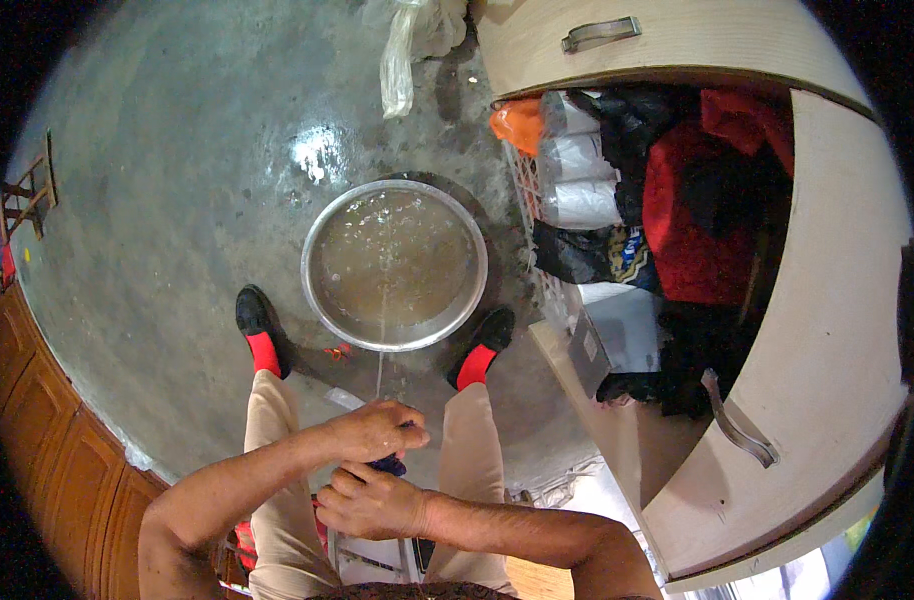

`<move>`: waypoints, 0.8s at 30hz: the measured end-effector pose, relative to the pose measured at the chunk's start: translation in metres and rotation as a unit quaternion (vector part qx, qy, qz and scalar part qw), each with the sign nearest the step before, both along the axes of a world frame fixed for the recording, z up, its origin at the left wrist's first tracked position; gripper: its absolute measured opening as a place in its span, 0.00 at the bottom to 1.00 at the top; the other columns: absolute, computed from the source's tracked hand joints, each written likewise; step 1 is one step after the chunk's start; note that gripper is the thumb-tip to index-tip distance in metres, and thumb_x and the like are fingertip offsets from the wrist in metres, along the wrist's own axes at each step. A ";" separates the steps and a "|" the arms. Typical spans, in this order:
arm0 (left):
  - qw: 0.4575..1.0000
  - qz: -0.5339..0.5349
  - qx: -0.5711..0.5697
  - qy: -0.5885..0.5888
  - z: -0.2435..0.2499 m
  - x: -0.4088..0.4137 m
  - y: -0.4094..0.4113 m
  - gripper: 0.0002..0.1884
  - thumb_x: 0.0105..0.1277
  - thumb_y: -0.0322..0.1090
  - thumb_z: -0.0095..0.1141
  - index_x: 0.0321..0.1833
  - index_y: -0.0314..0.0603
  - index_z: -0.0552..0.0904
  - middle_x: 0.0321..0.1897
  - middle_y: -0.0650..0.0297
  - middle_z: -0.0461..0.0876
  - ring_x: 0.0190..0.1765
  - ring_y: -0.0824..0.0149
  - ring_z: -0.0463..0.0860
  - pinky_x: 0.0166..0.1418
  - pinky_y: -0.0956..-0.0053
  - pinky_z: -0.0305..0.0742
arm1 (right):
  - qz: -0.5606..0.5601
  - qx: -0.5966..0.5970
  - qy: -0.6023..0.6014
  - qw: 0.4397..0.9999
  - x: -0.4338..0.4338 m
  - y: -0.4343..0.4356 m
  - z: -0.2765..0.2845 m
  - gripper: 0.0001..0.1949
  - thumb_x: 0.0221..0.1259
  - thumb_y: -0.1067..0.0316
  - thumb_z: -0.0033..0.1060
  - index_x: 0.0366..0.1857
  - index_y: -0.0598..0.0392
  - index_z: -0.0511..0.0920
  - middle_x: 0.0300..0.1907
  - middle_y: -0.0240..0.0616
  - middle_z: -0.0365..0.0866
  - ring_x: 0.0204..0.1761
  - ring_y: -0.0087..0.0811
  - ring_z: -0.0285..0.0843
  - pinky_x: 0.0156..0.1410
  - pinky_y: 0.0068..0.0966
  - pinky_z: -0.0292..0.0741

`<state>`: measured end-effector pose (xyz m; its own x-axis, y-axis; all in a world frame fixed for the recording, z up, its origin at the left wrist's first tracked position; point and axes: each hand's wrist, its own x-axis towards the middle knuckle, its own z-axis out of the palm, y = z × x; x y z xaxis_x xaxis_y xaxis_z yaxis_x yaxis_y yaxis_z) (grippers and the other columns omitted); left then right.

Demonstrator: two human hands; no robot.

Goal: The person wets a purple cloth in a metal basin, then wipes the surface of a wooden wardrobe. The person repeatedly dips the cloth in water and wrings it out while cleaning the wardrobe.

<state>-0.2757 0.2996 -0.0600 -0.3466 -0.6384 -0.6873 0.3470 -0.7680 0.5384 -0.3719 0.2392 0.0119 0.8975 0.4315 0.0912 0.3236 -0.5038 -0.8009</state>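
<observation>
My left hand and my right hand cannot be told apart by side alone, so I go by the arms: the arm from the picture's left ends higher, the other just below it. Both hands are closed on a dark, bunched cloth, mostly hidden by the fingers, above the gap between my knees. Beyond them on the floor stands a round metal basin of cloudy water with some bubbles. A thin pale streak, perhaps falling water, runs from near the hands to the basin.
My black shoes flank the basin. At the right, a pale wooden cabinet stands open, with bags and red cloth inside. A clear plastic bag lies at the top. Brown wooden panels line the left. The concrete floor looks wet.
</observation>
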 end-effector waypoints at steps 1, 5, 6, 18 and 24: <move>1.000 -0.003 -0.002 -0.002 0.000 0.000 0.000 0.20 0.67 0.50 0.52 0.36 0.36 0.81 0.24 0.53 0.82 0.31 0.56 0.83 0.42 0.59 0.76 | 0.000 -0.002 0.000 1.000 0.000 0.000 -0.001 0.08 0.47 0.56 0.56 0.28 0.44 0.77 0.31 0.26 0.71 0.40 0.30 0.70 0.57 0.31 0.68; 1.000 -0.010 0.003 -0.019 -0.003 -0.001 0.002 0.20 0.68 0.50 0.53 0.36 0.35 0.81 0.24 0.52 0.83 0.31 0.54 0.83 0.42 0.57 0.76 | 0.004 -0.009 0.000 1.000 -0.001 0.005 -0.005 0.07 0.47 0.56 0.56 0.27 0.44 0.77 0.30 0.26 0.71 0.40 0.29 0.70 0.57 0.31 0.68; 1.000 -0.011 0.006 -0.025 -0.002 0.000 0.002 0.20 0.68 0.49 0.54 0.36 0.35 0.81 0.24 0.52 0.83 0.30 0.55 0.83 0.42 0.58 0.76 | 0.006 -0.010 0.001 1.000 -0.002 0.007 -0.007 0.07 0.47 0.56 0.56 0.27 0.44 0.77 0.29 0.26 0.71 0.40 0.28 0.70 0.57 0.31 0.68; 0.860 0.491 0.084 0.109 -0.096 0.043 -0.030 0.20 0.73 0.52 0.52 0.51 0.42 0.80 0.45 0.58 0.82 0.55 0.69 0.77 0.58 0.70 0.71 | -0.395 0.066 0.109 0.910 0.059 -0.059 -0.073 0.06 0.41 0.79 0.55 0.22 0.53 0.72 0.34 0.37 0.78 0.41 0.39 0.78 0.50 0.34 0.75; 0.857 0.509 0.077 0.029 -0.155 0.002 -0.019 0.24 0.76 0.49 0.47 0.65 0.39 0.73 0.60 0.59 0.76 0.62 0.61 0.75 0.66 0.68 0.70 | -0.707 0.328 0.251 0.574 0.048 -0.074 -0.112 0.07 0.53 0.84 0.49 0.26 0.56 0.72 0.32 0.38 0.80 0.41 0.33 0.77 0.55 0.28 0.72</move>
